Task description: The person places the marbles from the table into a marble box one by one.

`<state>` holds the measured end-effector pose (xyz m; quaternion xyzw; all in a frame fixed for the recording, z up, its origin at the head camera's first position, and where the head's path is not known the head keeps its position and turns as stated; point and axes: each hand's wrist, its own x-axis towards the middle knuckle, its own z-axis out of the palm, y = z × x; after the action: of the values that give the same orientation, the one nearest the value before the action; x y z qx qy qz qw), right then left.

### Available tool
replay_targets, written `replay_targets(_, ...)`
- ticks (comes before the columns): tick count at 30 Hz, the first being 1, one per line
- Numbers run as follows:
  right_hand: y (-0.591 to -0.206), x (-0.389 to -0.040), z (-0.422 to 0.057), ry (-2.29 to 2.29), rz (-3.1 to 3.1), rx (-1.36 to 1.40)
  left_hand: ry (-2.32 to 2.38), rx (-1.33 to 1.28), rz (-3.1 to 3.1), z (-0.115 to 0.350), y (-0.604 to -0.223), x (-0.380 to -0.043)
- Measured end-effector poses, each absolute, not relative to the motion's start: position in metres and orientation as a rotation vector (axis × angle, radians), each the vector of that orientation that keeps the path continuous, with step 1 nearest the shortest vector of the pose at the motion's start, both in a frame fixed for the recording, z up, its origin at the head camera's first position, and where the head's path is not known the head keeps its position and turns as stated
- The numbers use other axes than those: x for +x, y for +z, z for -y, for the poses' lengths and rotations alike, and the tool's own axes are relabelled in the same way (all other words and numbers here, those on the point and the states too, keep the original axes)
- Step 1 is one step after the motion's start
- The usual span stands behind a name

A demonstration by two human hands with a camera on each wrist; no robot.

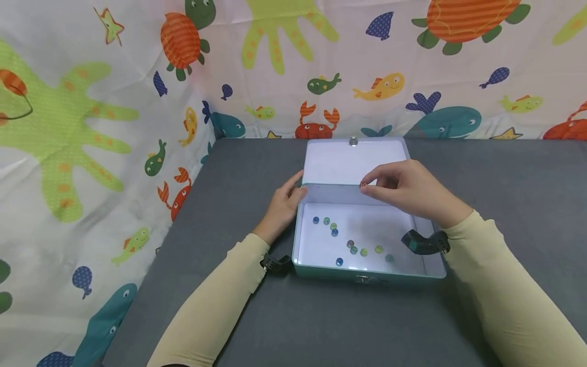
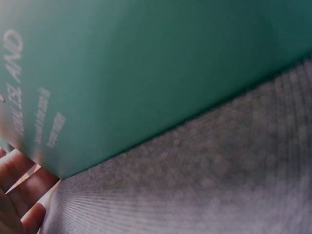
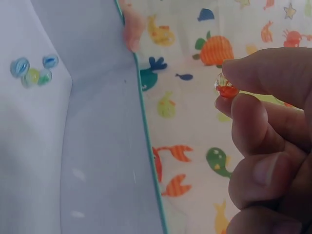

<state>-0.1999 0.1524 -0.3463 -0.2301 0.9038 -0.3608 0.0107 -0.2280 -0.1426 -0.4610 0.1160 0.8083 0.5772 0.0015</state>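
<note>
A green metal box with a white inside stands on the dark grey table, its lid tipped back. My right hand is raised over the back of the box and pinches a clear marble with an orange-red swirl between thumb and fingertip. At the back left corner, my left hand holds the box, thumb at the rim and fingers around the corner outside. Several glass marbles in blue, green and yellow lie scattered on the box floor, among them a blue marble near the front wall.
A metal clasp sits on the lid's far edge, and a latch on the box front. Behind and to the left of the grey table hangs a sea-animal print cloth. Each wrist wears a black strap.
</note>
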Motion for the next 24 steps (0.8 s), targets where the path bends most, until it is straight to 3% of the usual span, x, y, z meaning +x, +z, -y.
replay_targets(14,-0.37,-0.212,-0.133,-1.009,-2.642,-0.778,1.833,0.369,-2.514,0.138,-0.465,-0.226)
replay_targets(24,-0.388,-0.219,-0.117,-0.661,-2.631,-0.86,1.801,0.369,-2.553,0.142,-0.465,-0.229)
